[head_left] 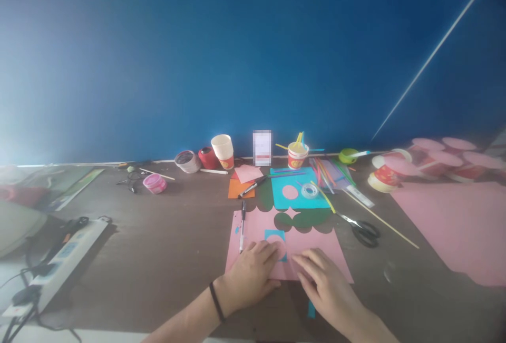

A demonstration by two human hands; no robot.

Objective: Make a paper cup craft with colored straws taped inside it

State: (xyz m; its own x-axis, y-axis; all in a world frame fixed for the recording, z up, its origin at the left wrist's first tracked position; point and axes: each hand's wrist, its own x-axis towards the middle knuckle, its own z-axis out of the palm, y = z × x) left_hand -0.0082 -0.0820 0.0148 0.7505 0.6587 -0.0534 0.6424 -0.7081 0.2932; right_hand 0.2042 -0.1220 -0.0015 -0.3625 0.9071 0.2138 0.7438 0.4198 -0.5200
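My left hand, with a dark band at the wrist, lies with its fingers flat at the left edge of a pink paper circle. That circle rests on a small blue paper piece, which lies on a pink paper sheet with scalloped cut-outs along its far edge. To the right, my right hand has its fingers apart and touches the same sheet, holding nothing that I can see. A blue paper strip lies beneath the right thumb. A pen sits on the sheet's left side.
Scissors and a wooden stick lie to the right. Behind are blue paper, a tape roll and paper cups. A large pink sheet lies far right, a power strip left.
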